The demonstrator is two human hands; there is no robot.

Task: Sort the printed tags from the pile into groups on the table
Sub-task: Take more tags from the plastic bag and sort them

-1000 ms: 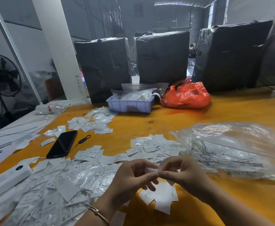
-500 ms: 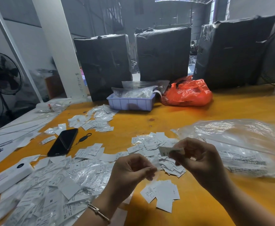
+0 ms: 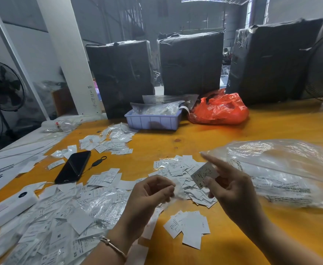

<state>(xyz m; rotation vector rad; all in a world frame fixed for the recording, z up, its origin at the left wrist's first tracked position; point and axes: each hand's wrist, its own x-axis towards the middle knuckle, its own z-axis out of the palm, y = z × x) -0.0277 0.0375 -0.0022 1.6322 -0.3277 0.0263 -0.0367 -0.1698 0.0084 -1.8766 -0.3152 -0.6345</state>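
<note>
Right hand (image 3: 231,190) has carried an XS tag (image 3: 202,175) toward the 12 o'clock group (image 3: 177,169) — fingers pinching it; left hand (image 3: 149,196) fingers pinch an empty sleeve (image 3: 178,191).

We see an orange worktop (image 3: 233,134) strewn with printed tags (image 3: 42,226) in heaps, a black phone (image 3: 73,167), a white box (image 3: 5,209), a blue tray (image 3: 153,120), a red bag (image 3: 220,109), a clear bag (image 3: 283,169) and three black-wrapped parcels (image 3: 191,64) along its far edge.
</note>
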